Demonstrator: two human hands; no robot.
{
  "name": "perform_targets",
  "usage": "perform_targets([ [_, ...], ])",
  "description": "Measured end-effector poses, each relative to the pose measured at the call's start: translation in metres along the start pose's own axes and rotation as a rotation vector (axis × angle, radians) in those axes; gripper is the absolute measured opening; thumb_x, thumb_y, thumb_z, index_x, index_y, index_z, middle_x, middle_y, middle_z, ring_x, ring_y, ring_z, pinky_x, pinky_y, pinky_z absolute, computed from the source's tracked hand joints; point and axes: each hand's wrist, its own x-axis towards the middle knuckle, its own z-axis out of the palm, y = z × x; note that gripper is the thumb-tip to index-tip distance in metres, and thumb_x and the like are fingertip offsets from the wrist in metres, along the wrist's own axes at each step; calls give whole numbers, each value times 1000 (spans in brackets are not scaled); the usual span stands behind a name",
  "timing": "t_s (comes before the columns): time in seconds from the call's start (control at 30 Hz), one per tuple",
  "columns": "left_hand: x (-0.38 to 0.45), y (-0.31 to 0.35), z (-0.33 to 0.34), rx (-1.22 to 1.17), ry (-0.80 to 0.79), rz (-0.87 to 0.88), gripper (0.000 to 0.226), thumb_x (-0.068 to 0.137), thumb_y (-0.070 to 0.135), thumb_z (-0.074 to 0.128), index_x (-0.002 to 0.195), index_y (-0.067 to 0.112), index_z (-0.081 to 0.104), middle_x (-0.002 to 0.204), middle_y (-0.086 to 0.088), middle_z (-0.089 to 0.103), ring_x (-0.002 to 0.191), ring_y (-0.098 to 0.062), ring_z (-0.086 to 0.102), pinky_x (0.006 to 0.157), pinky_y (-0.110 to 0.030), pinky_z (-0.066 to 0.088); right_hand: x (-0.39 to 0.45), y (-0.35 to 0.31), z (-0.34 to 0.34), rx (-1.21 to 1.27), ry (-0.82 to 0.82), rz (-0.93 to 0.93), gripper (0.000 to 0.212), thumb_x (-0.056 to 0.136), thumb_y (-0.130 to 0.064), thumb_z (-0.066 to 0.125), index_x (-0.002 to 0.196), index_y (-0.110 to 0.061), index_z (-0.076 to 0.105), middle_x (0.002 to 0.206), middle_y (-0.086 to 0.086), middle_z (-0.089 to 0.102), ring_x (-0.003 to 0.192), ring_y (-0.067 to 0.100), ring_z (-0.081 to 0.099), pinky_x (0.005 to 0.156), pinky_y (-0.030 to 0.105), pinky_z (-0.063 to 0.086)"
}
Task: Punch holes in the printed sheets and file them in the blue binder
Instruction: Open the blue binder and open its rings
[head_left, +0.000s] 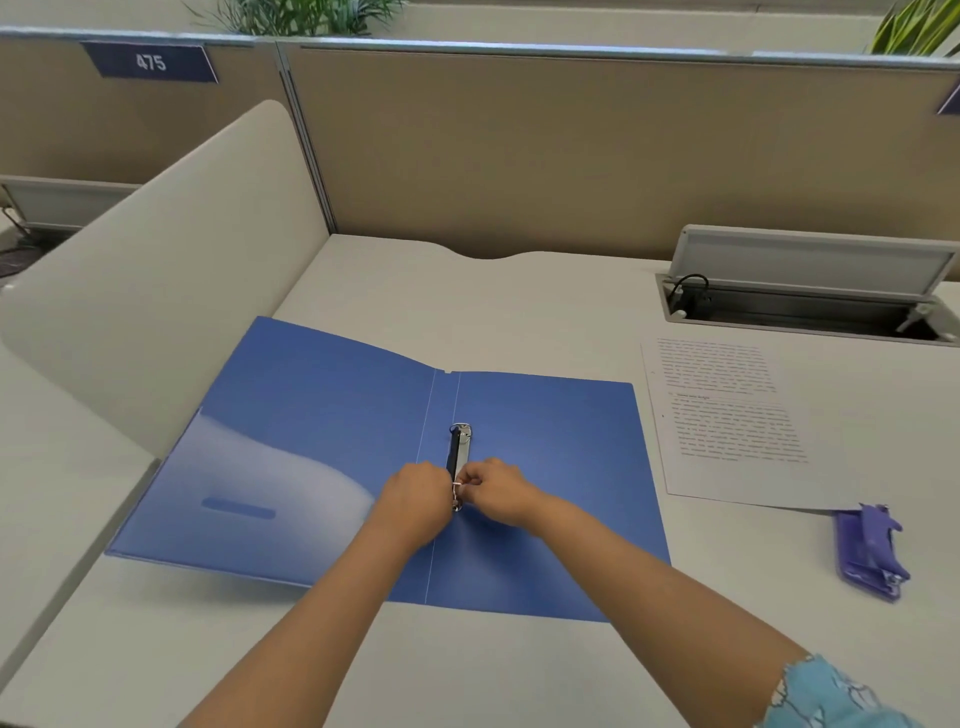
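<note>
The blue binder (545, 467) lies open and flat on the white desk. Its metal ring mechanism (460, 447) runs along the spine. My left hand (418, 499) and my right hand (493, 488) meet at the near ring, both pinching it from either side. The far ring looks shut. The printed sheets (737, 431) lie flat to the right of the binder, with text facing up. A purple hole punch (870, 551) rests at the sheets' near right corner.
A white curved divider (156, 291) rises left of the binder. A beige partition wall (571, 156) closes the back. An open cable hatch (800, 306) with a raised lid sits in the desk at the back right.
</note>
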Motion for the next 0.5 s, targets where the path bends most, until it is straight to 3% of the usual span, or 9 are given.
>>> perform_targets([
  [0.17,0,2,1,3,6,-2,29,95,17,36,106,4,60,112,-13,64,102,-30,61,81,-35,47,-2,1,1,32,10,5,31,97,-22,36,104,-9,63,102,7,49,112,31,44,98,33,33],
  [0.33,-2,-1,2,-34,36,-15,26,96,16,33,100,7,57,111,-14,65,101,-32,61,79,-33,46,-3,3,4,49,68,-25,32,98,-16,34,104,-3,63,96,6,46,94,23,42,93,32,33],
  [0.5,-6,0,2,-33,32,-37,30,97,19,33,107,3,57,112,-15,64,103,-32,60,81,-35,46,-2,7,7,73,66,1,31,98,-20,36,102,-9,64,97,6,44,113,34,45,93,34,36],
])
